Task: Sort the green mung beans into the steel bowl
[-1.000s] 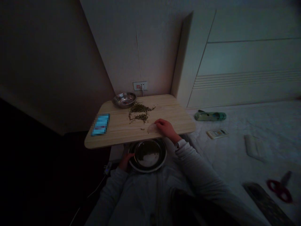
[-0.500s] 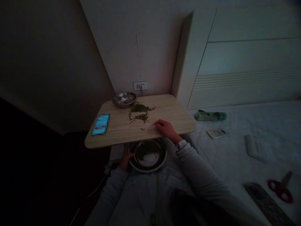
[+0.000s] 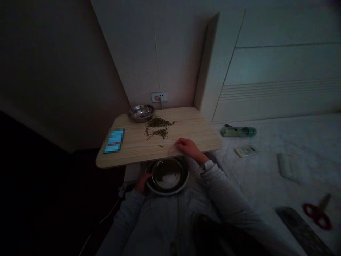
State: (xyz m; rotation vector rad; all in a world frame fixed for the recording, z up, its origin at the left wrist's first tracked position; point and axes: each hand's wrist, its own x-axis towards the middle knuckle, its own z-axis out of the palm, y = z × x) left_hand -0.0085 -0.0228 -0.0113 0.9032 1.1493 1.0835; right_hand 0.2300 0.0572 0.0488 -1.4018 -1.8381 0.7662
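My left hand (image 3: 142, 183) grips the left rim of a metal bowl (image 3: 185, 179) on my lap, below the table's near edge. Small green beans (image 3: 163, 170) lie inside it. My right hand (image 3: 188, 147) is over the front of the wooden table (image 3: 130, 151), its fingers curled and pinched. A faint, see-through sheet-like thing (image 3: 172, 150) shows by the fingertips, too dim to name. Beyond that hand, green mung beans (image 3: 158, 122) are spread in a loose heap, with a few strays (image 3: 161, 146) nearer to me.
A second metal bowl (image 3: 141, 113) stands at the table's back left. A lit phone (image 3: 114, 140) lies at the left. On the bed to the right are a green bottle (image 3: 238, 131), a white device (image 3: 246, 151), red-handled scissors (image 3: 317, 215) and a dark remote-like object (image 3: 301, 227).
My right hand has shifted slightly toward the table's near edge. A stray bean by that edge no longer shows. My left hand and the bowl have stayed in place.
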